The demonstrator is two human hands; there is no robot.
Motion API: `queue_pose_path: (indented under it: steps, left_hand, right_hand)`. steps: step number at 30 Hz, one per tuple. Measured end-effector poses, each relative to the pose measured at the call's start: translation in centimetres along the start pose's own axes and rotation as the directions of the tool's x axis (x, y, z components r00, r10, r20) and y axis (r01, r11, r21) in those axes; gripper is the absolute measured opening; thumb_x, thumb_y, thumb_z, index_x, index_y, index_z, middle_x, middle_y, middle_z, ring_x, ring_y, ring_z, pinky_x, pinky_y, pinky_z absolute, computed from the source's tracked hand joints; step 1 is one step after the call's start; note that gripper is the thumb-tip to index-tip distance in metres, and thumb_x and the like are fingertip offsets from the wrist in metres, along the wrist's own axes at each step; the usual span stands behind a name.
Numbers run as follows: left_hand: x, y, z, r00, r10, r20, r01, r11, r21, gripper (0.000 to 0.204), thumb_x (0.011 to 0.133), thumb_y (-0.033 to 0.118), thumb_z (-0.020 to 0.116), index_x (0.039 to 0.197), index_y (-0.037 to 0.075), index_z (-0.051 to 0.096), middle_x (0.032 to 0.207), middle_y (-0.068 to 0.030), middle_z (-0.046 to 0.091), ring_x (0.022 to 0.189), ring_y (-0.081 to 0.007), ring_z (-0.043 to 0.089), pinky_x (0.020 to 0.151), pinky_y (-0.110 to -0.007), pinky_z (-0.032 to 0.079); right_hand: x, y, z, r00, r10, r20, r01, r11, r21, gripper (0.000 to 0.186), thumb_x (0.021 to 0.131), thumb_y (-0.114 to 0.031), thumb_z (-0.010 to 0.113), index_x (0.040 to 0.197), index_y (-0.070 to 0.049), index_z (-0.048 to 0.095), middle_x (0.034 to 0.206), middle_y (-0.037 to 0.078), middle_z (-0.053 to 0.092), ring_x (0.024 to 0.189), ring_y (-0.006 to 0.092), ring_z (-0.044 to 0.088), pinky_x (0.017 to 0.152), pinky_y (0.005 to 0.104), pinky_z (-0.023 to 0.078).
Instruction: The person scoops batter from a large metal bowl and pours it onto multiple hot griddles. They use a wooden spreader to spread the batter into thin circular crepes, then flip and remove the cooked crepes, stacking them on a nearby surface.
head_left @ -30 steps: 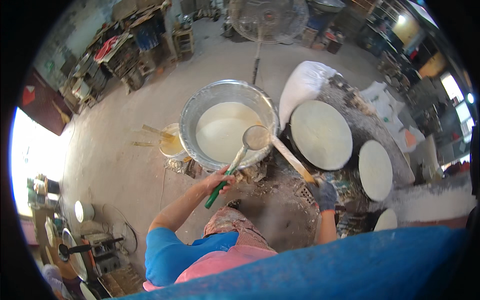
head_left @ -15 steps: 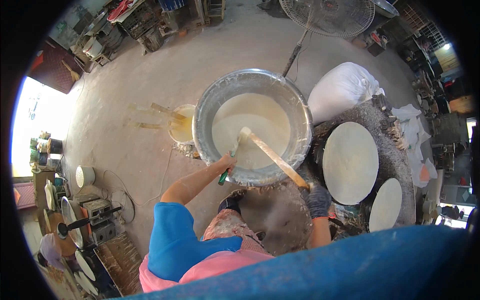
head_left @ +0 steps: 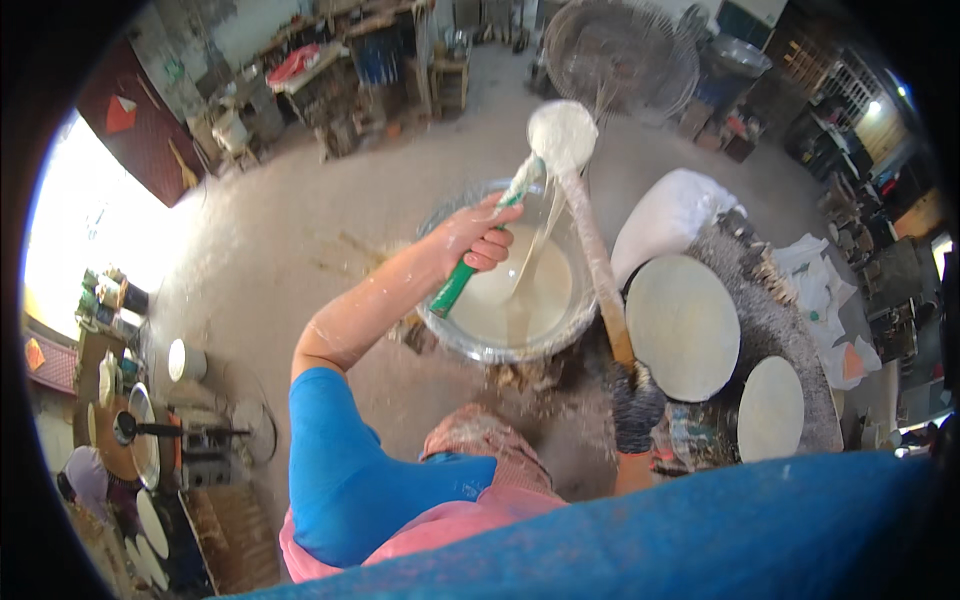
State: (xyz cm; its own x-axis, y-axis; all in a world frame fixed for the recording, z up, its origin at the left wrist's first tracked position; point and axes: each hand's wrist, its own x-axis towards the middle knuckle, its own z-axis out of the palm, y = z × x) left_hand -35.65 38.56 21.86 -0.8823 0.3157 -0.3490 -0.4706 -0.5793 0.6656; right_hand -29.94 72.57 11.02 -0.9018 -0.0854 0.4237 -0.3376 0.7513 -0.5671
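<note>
White glare from the doorway [head_left: 58,235]
I see the fan [head_left: 622,58] blurred, a lamp [head_left: 874,107] glowing right, and fisheye bending toward black corners.

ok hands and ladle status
Left hand gripping green-handled ladle. Gloved right hand gripping wooden stick. White strands hanging over metal basin. Stick overlaps ladle.

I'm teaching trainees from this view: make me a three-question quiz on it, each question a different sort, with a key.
1. Multiple choice: which hand holds the stick?
A) left
B) right
C) both

2. True or false: the ladle is raised above the basin, with strands of liquid hanging from it.

3. Fill the gap: the left hand grips a ____ handle.

Key:
1. B, the right hand, in a dark glove
2. True
3. Green
</note>
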Motion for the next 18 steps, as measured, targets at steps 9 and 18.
queue_pose_path:
  steps: [9,18]
  left_hand:
    - [-1.7,1.0,-0.1,0.931,0.365,-0.012,-0.304,0.792,0.53,0.042,0.093,0.018,0.05,0.13,0.027,0.032,0.053,0.0038,0.032,0.037,-0.0041,0.028,0.028,-0.02,0.022]
    - [2.9,-6.5,-7.0,0.947,-0.279,0.157,0.266,0.959,0.099,0.026,0.092,0.018,0.052,0.114,0.03,0.047,0.054,0.005,0.028,0.038,-0.0043,0.027,0.029,-0.017,0.021]
  right_hand:
    - [-0.4,4.0,2.8,0.927,0.245,0.285,-0.375,0.555,0.743,0.02,0.081,-0.012,0.067,0.098,-0.001,0.065,0.081,0.002,0.066,0.069,0.0131,0.06,0.063,0.0265,0.049]
    - [-12.9,6.9,-1.0,0.807,0.518,0.283,-0.585,0.767,0.264,0.03,0.077,-0.032,0.07,0.088,-0.004,0.068,0.065,0.008,0.063,0.055,0.0163,0.059,0.055,0.0311,0.047]
